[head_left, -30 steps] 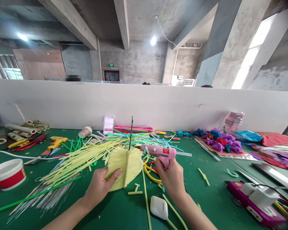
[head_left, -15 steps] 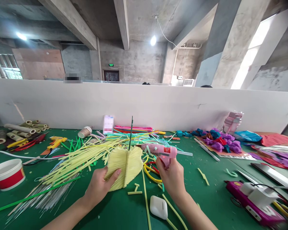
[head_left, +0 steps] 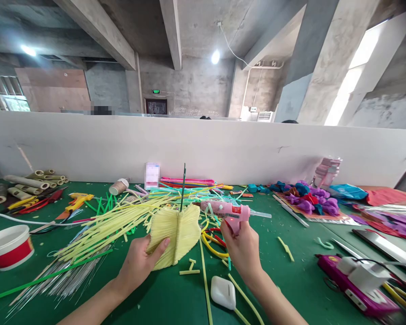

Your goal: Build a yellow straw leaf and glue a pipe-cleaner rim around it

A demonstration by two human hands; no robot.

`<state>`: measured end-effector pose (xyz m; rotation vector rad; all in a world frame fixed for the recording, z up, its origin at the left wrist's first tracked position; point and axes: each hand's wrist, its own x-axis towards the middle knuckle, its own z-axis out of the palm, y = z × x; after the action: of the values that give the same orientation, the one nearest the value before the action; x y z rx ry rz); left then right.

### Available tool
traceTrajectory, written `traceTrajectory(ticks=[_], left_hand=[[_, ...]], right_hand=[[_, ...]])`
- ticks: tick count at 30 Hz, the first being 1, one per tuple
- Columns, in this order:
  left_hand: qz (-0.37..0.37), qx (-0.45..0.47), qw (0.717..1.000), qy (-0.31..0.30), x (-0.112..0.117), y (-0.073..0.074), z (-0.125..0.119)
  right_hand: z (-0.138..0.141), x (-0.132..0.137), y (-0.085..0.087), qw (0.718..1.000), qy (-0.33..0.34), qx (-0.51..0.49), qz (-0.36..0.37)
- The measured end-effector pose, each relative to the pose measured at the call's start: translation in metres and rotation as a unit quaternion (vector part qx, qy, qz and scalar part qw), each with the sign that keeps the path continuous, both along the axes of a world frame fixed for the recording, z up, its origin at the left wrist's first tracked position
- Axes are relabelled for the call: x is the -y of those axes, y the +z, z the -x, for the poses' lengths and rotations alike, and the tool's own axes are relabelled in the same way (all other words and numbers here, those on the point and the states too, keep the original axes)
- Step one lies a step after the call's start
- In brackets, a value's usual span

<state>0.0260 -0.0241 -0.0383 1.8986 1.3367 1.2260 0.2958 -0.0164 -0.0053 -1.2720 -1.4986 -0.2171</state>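
L hand (head_left: 138, 266) grips the pale-yellow fan-shaped piece made of straw lengths (head_left: 174, 234) at its lower left edge, thumb on the front, other fingers hidden behind it. The piece stands upright just above the green felt-covered table (head_left: 291, 280), w/ a thin dark green stick (head_left: 183, 187) rising from its centre seam; the stick's lower end is hidden inside the piece. R hand (head_left: 242, 248) is wrapped round the handle of a pink hot-glue gun (head_left: 228, 210), nozzle pointing left, near the piece's upper right edge; can't tell if the tip touches it. Handle mostly covered by the fingers. A loose heap of pale-yellow straws (head_left: 111, 223) lies left of the piece. A white rounded plastic case (head_left: 223, 292) sits on the table btw the forearms. White tub w/ red band (head_left: 8, 246) at far left, partly cut off. Magenta device w/ white block on top (head_left: 362, 282) at lower right is blurred, hard to identify.
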Motion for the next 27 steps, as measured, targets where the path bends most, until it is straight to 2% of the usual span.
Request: traceTrajectory(ticks=[19, 27], left_hand=[[0.005, 0.006, 1.0, -0.004, 0.0018, 0.0028, -0.0008], [0.011, 0.01, 1.0, 0.004, -0.0014, -0.0005, 0.0]], right_hand=[[-0.0033, -0.0019, -0.0002, 1.0, 0.007, -0.017, 0.017], [-0.003, -0.0014, 0.0005, 0.999, 0.01, -0.024, 0.038]])
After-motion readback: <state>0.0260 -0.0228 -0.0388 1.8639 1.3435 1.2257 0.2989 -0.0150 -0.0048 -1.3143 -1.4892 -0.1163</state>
